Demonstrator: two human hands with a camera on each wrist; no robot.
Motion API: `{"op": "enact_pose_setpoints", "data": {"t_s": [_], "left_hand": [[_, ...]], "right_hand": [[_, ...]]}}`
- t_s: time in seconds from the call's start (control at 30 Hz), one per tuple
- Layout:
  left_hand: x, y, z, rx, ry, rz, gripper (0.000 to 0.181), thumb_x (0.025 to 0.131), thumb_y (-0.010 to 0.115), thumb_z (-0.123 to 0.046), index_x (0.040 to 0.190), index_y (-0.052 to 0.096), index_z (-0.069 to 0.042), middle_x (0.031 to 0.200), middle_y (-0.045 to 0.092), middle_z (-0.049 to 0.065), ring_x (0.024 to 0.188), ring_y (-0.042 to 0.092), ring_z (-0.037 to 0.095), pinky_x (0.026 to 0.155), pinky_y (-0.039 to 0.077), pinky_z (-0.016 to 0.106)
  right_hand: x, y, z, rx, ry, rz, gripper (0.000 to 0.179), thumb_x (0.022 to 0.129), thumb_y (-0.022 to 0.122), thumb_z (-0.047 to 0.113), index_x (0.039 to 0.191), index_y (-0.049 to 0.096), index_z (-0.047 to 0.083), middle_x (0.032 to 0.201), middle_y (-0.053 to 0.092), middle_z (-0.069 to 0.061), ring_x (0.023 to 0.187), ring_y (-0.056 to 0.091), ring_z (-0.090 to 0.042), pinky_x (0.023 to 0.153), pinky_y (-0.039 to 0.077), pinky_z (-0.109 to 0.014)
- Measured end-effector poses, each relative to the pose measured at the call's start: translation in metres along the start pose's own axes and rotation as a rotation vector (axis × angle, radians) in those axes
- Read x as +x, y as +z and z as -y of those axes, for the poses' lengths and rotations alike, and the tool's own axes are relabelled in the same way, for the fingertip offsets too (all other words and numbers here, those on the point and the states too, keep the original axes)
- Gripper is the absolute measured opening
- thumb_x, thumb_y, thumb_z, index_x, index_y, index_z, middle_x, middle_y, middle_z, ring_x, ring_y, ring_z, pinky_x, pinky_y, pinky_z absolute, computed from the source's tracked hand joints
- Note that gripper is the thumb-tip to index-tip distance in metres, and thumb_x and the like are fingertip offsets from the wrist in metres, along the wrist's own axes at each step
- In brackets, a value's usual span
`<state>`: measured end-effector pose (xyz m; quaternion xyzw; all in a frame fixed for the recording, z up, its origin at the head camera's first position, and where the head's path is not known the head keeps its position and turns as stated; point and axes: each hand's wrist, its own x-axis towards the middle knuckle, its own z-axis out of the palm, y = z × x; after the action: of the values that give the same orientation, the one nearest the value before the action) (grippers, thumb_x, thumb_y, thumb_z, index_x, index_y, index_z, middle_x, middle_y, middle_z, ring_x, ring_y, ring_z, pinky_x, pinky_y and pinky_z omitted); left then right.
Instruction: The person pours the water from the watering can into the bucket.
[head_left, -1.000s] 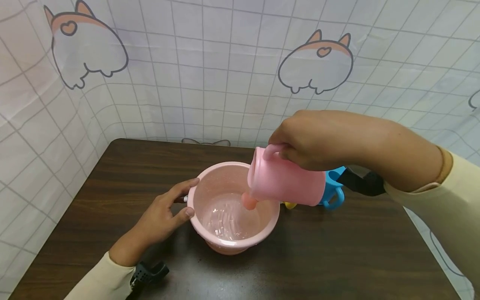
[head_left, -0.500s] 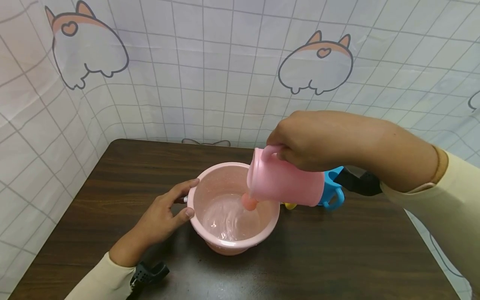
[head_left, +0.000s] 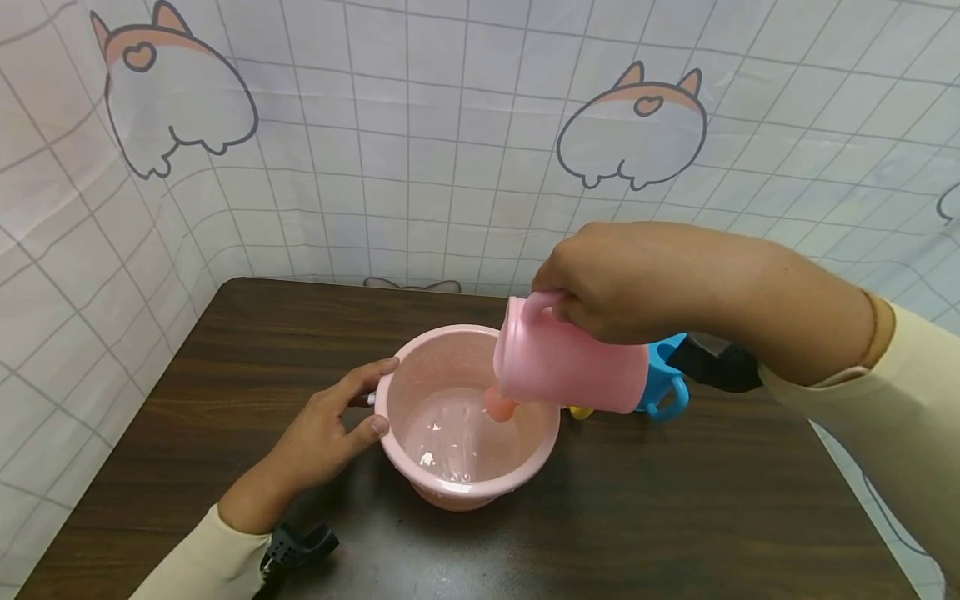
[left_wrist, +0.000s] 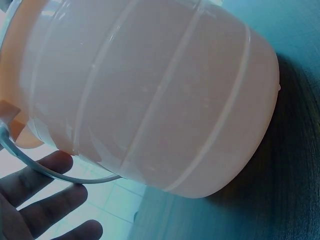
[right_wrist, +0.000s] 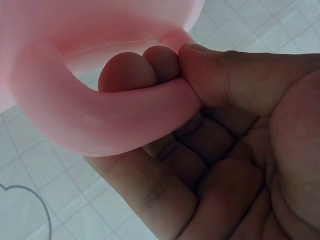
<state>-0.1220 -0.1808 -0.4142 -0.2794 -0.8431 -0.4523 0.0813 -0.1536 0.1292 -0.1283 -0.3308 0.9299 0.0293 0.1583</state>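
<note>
A pale pink bucket stands on the table with clear, rippling water inside. My left hand rests against its left rim, thumb and index finger apart. In the left wrist view, nearly straight fingers lie beside the bucket's thin, light handle. Above the bucket's right side my right hand holds a pink pitcher by its handle, fingers and thumb curled round it. The pitcher lies tipped almost sideways, mouth leftward. A salmon-coloured round piece shows under its mouth; how it attaches is hidden.
Behind the pitcher, partly hidden, stands a blue toy-like vessel with a handle. A small yellow piece peeks out beside the bucket. The dark wooden table meets a white gridded curtain at the back.
The right hand and pitcher have shifted very slightly left. Ripples and highlights on the water have changed; the left hand and bucket stay in place.
</note>
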Motion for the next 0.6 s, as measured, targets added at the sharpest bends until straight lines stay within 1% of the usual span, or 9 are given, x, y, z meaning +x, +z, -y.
{"op": "enact_pose_setpoints", "data": {"t_s": [0.23, 0.37, 0.47, 0.6], "left_hand": [[-0.0004, 0.0000, -0.0003, 0.002, -0.005, -0.001, 0.061, 0.100, 0.067, -0.037, 0.155, 0.044, -0.026, 0.131, 0.066, 0.006, 0.109, 0.067, 0.023, 0.091, 0.052, 0.060], [-0.0005, -0.0002, -0.0004, 0.000, -0.006, 0.003, 0.061, 0.100, 0.067, -0.038, 0.155, 0.043, -0.026, 0.132, 0.066, 0.006, 0.110, 0.067, 0.023, 0.091, 0.052, 0.060], [-0.0002, -0.0003, -0.0003, -0.002, -0.008, 0.006, 0.061, 0.100, 0.067, -0.038, 0.155, 0.043, -0.026, 0.133, 0.066, 0.007, 0.110, 0.067, 0.024, 0.091, 0.052, 0.060], [-0.0001, -0.0002, -0.0001, -0.001, -0.011, 0.006, 0.061, 0.100, 0.067, -0.038, 0.155, 0.043, -0.027, 0.133, 0.066, 0.007, 0.110, 0.067, 0.024, 0.091, 0.052, 0.061]], "right_hand": [[0.0001, 0.0004, -0.0006, -0.006, 0.008, -0.005, 0.017, 0.101, 0.060, 0.017, 0.105, 0.077, 0.015, 0.084, 0.066, 0.003, 0.081, 0.062, -0.019, 0.070, 0.053, -0.032], [-0.0022, -0.0001, -0.0017, 0.001, 0.008, -0.004, 0.017, 0.101, 0.059, 0.018, 0.098, 0.075, 0.018, 0.081, 0.065, 0.003, 0.080, 0.061, -0.019, 0.068, 0.052, -0.032], [-0.0054, -0.0008, -0.0034, 0.007, 0.005, -0.006, 0.020, 0.101, 0.056, 0.017, 0.090, 0.072, 0.021, 0.078, 0.063, 0.002, 0.077, 0.061, -0.018, 0.068, 0.051, -0.033], [-0.0083, -0.0001, -0.0072, 0.013, -0.010, -0.016, 0.021, 0.102, 0.056, 0.017, 0.087, 0.070, 0.022, 0.077, 0.062, 0.003, 0.075, 0.060, -0.017, 0.067, 0.051, -0.033]]}}
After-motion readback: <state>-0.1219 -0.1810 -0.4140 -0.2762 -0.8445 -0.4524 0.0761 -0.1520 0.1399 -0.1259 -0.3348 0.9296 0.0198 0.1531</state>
